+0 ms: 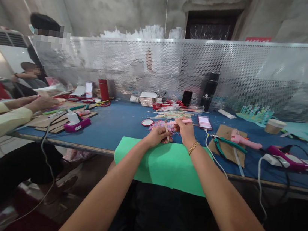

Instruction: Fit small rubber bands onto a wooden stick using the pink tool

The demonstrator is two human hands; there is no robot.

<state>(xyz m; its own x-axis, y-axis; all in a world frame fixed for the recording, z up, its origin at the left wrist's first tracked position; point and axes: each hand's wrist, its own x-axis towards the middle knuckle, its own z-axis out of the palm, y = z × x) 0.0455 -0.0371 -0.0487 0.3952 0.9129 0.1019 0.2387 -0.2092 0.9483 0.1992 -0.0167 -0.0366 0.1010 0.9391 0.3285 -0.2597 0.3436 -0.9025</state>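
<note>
My left hand is closed in a pinch around a thin pale strip that stands up between the fingers. Just right of it, my right hand grips a slim pink pen-like tool, its tip pointing left toward the strip. Behind both hands lies a scatter of small pink, purple and blue pieces. A small round red-rimmed dish sits left of the pieces. Under my wrists, a bright green sheet hangs over the table's front edge onto my lap.
On the blue table, to the right, lie teal-handled pliers, a pink glue gun, a purple power strip and a paper cup. A black bottle stands behind. At left, a co-worker's hands work near another power strip.
</note>
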